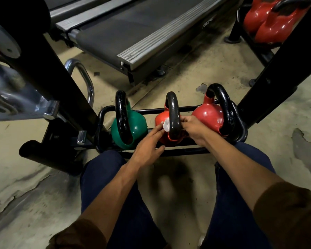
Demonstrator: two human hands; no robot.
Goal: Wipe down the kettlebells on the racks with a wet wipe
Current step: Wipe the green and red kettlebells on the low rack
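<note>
Wiping the red kettlebell [159, 120]
Left hand [147, 147] presses the wipe [166, 125], fingers straight; right hand [194, 131] grips the handle [172, 112]. Rub all around.

On the rack [178, 152], the left grip [149, 146] presses a wet wipe [166, 125] against the black handle [172, 110] of the middle red kettlebell [159, 121]; the right grip [194, 130] holds that handle.

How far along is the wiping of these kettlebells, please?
The green kettlebell glistens, so may be done. In hand: the left hand presses the wipe on the middle red kettlebell, the right hand gripping its handle. Left: likely the right red kettlebell and the red kettlebells on the far rack.
</note>
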